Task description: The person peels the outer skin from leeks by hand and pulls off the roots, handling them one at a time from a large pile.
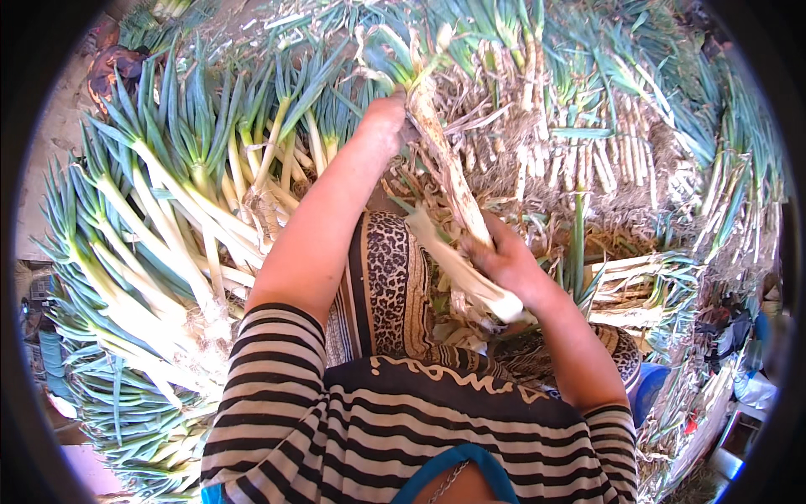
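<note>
My left hand (385, 120) is closed around a large green onion (448, 164) just below its leaves. The onion slants down to the right, its outer skin brown-spotted and dry. My right hand (507, 255) grips the lower end of the same stalk, its fingers slightly blurred. A pale strip (459, 268), blurred, hangs beside my right hand over my lap; whether it is a peeled layer or another stalk I cannot tell. Dry loose skins (466, 309) lie between my knees.
Cleaner white-stalked green onions (182, 233) are heaped on the left, leaves outward. Unpeeled onions with dirty roots (585, 151) lie in rows ahead and to the right. A smaller pile (630, 283) sits by my right knee, near a blue round object (652, 394).
</note>
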Demonstrator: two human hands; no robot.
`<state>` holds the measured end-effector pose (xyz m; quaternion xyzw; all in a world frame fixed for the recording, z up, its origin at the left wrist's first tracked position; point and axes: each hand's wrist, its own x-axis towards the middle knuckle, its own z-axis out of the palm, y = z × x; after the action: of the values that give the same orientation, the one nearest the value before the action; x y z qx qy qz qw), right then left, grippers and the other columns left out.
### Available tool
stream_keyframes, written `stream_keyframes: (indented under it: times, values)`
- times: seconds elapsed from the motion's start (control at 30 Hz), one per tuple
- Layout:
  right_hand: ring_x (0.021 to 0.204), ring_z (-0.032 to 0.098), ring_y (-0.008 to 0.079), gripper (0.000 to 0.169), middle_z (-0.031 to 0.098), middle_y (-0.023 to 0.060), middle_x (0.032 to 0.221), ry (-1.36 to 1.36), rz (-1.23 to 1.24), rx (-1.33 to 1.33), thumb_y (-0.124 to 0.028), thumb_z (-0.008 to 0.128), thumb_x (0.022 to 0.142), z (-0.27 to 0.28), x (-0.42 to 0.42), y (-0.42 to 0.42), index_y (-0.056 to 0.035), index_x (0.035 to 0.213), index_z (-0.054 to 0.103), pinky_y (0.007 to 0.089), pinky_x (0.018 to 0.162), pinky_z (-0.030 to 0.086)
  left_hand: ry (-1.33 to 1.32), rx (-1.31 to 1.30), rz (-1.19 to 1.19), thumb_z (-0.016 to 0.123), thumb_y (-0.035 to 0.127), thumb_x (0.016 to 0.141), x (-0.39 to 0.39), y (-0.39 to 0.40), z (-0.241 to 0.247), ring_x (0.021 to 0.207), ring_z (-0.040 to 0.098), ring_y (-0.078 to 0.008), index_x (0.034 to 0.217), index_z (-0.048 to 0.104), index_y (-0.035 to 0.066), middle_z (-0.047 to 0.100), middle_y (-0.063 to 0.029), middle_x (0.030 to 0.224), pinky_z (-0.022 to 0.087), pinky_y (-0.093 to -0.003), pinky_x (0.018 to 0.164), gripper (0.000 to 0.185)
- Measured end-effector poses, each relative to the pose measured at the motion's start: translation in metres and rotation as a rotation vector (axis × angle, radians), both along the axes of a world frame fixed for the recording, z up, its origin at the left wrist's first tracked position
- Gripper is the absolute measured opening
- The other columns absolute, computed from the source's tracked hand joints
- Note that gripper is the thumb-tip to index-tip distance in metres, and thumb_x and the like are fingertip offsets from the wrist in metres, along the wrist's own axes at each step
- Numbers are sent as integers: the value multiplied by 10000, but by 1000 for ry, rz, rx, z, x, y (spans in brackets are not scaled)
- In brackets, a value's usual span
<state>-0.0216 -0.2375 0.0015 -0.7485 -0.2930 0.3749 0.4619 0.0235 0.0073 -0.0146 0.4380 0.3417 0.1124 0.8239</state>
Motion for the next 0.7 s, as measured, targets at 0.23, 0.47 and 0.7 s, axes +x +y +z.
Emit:
stream_keyframes:
  times: [0.23, 0.47, 0.7]
  values:
    - [448, 329, 38, 419, 404, -26, 626, 193, -311, 257, -199, 434, 917, -2, -51, -72, 4, 1263, 313, 175, 383, 268, -304, -74, 71, 337, 166, 927, 14, -40, 50, 683, 536, -223, 1046, 479, -9, 557, -109, 836, 475, -354, 630, 254]
    - [347, 299, 52, 380, 392, -51, 541, 89, -564, 415, -290, 422, 918, 25, -18, -84, 3, 1160, 422, 179, 307, 223, 83, 955, -756, 342, 63, 884, -19, -134, 78, 579, 476, -160, 970, 493, -29, 501, -92, 699, 473, -317, 572, 197]
    - [609, 462, 53, 286, 532, -6, 761, 319, -826, 654, -206, 474, 905, -11, 16, -91, 22, 1075, 501, 190, 503, 371, -175, 877, -2082, 417, 220, 895, -69, -192, 24, 672, 527, -199, 839, 526, -7, 548, -115, 725, 452, -376, 661, 258]
